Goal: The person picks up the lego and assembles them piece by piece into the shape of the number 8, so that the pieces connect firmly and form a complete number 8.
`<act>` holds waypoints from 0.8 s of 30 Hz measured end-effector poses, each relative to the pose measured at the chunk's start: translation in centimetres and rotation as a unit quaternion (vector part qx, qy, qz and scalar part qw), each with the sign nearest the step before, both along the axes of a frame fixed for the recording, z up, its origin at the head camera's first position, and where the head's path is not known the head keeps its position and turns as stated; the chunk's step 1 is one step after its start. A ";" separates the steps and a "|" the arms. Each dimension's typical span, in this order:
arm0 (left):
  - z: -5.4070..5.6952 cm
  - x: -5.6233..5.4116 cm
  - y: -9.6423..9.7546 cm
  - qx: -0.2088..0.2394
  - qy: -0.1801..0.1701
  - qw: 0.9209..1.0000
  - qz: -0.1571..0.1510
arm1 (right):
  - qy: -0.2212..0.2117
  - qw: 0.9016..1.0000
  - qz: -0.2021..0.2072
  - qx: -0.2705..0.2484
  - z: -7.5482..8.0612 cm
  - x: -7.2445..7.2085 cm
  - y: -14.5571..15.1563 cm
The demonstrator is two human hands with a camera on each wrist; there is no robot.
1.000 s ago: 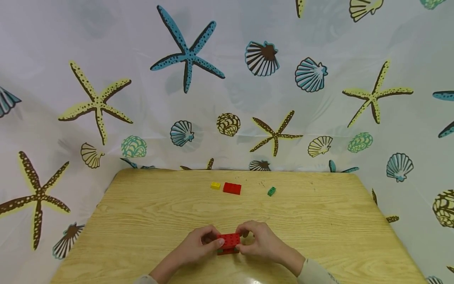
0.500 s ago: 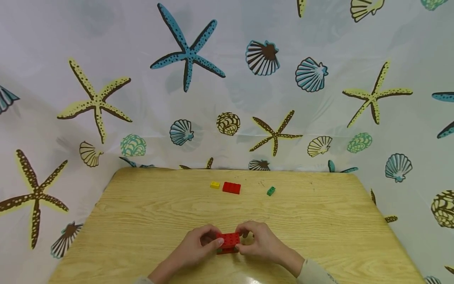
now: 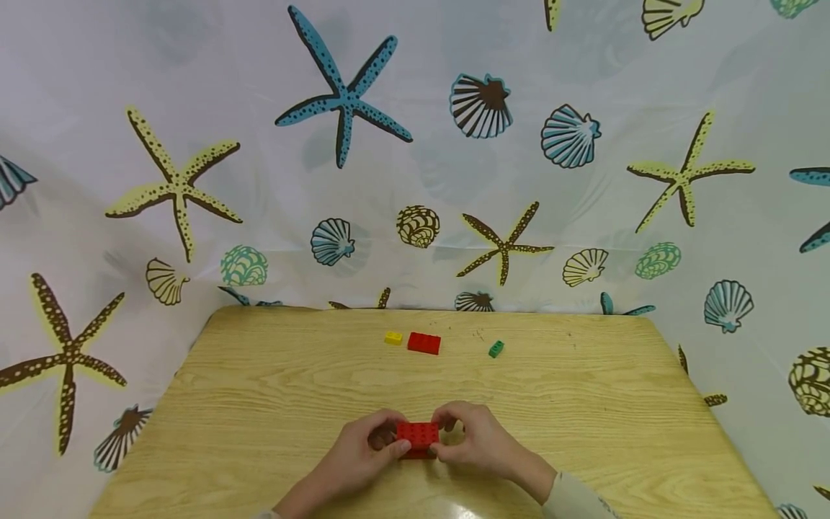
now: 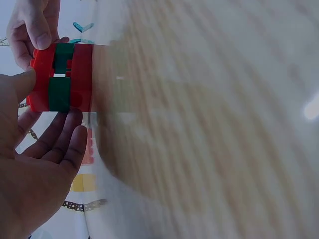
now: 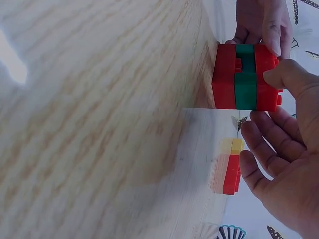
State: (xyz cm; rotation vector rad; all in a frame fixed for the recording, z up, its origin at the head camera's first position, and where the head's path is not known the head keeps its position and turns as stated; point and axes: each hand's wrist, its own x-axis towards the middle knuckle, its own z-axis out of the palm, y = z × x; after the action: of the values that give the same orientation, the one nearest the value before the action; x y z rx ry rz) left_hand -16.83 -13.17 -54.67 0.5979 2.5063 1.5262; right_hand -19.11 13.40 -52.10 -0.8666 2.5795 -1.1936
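A small stack of toy building bricks stands on the table between my hands. Its top red brick (image 3: 418,433) is studded; below it, two green bricks (image 4: 59,94) sit with a gap between them on a bottom red brick (image 5: 224,82). My left hand (image 3: 363,450) grips the left end of the top brick, thumb on the near side. At the right end my right hand (image 3: 476,443) pinches the same brick between thumb and index finger. The other fingers of both hands are loosely bent beside the stack. In the head view the green bricks are hidden.
Towards the back of the wooden table (image 3: 292,382) lie a yellow brick (image 3: 393,338), a red brick (image 3: 424,344) and, farther right, a small green brick (image 3: 496,349). A patterned cloth (image 3: 415,180) with starfish and shells rises behind and at both sides.
The top red brick has shifted slightly away from me, showing more of its studded face. Green that showed under it earlier is out of sight in the head view. Both hands keep their grip.
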 end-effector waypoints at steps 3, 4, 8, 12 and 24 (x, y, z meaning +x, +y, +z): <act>0.0 -0.4 0.0 -0.003 -0.005 1.000 0.001 | -0.001 1.000 -0.007 0.000 -0.1 -0.2 0.0; 0.0 -0.6 0.0 -0.004 -0.006 1.000 0.000 | -0.001 1.000 -0.009 0.000 -0.1 -0.3 0.0; 0.2 -1.0 0.1 -0.003 -0.013 1.000 0.001 | -0.005 1.000 -0.014 -0.003 0.0 -0.5 -0.1; 0.4 -1.1 0.2 -0.010 -0.018 1.000 0.008 | -0.004 1.000 -0.009 -0.002 0.0 -0.8 0.1; 1.0 -1.1 0.6 0.026 -0.053 0.998 0.010 | 0.026 0.996 -0.078 -0.030 0.2 -3.3 2.7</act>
State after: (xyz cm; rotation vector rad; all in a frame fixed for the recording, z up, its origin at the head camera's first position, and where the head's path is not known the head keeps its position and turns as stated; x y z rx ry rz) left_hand -17.94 -12.56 -53.71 0.4881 2.4087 1.5900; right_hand -22.39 16.08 -51.85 -0.7276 2.7105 -1.3119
